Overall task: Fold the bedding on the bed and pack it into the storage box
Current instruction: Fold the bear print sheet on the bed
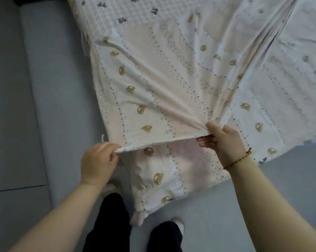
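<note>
At the foot of the bed [135,13], a person stands on the grey floor [217,206] and holds a pale pink bear-print sheet [162,88] by its near hem. The left hand [97,160] pinches the hem's left corner, its fingers [115,153] clamped on the folded edge. The right hand [226,142] grips the same hem further right, thumb on top and fingers curled under the cloth, so the edge runs taut between both hands. Creases fan out from the right grip. Beyond the hands the sheet spreads up over the bed's checked, bow-printed cover; below them another layer hangs towards the black trousers [109,224]. A braided bracelet [239,159] circles the right wrist.
</note>
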The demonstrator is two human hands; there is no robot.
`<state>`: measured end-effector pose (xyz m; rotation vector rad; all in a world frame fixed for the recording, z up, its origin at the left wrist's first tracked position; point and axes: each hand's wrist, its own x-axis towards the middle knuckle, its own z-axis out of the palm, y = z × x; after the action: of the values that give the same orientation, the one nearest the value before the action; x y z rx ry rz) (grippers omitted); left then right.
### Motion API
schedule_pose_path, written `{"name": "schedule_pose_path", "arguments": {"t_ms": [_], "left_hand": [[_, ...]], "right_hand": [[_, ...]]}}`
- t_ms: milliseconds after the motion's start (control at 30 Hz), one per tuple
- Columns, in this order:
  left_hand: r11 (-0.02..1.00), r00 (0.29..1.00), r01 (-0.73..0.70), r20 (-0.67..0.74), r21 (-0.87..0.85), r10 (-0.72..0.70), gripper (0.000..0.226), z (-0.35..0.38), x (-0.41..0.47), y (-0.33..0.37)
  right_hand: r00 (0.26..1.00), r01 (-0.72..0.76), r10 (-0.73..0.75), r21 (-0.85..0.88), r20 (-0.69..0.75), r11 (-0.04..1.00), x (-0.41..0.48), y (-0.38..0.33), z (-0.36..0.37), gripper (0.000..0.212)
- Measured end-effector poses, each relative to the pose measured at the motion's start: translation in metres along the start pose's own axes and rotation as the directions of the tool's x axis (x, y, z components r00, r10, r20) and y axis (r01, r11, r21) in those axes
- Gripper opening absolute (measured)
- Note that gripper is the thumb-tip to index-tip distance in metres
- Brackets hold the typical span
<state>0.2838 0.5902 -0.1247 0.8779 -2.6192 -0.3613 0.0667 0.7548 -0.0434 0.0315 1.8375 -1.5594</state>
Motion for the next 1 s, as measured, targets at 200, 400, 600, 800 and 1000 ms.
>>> {"name": "schedule_pose_path", "arguments": {"t_ms": [200,400,600,800,1000], "left_hand": [[0.987,0.961,0.143,0.228,0.076,-0.157,0.006,0.020,-0.075,0.026],[0.464,0.404,0.885,0.556,-0.038,-0.726,0.028,0.037,-0.112,0.043],[-0.293,0.030,0.934,0.861,-0.206,-0.508,0.048,0.031,-0.096,0.093],[-0.657,0.036,0.649,0.878,-0.384,-0.478,0.042,0.029,-0.060,0.111],[-0.765,0.123,0.411,0.862,-0.496,-0.492,0.010,0.035,-0.060,0.088]], "right_hand": [[0.984,-0.175,0.175,-0.052,-0.016,0.983,-0.016,0.057,-0.040,0.020],[0.971,-0.237,0.234,-0.117,-0.040,0.964,-0.013,0.085,-0.055,0.017],[0.975,-0.221,0.220,-0.030,-0.032,0.975,-0.020,0.082,-0.049,0.020],[0.984,-0.177,0.177,0.020,-0.021,0.984,-0.021,0.082,-0.049,0.019],[0.984,-0.180,0.179,0.043,0.008,0.983,-0.018,0.084,-0.046,0.016]]}}
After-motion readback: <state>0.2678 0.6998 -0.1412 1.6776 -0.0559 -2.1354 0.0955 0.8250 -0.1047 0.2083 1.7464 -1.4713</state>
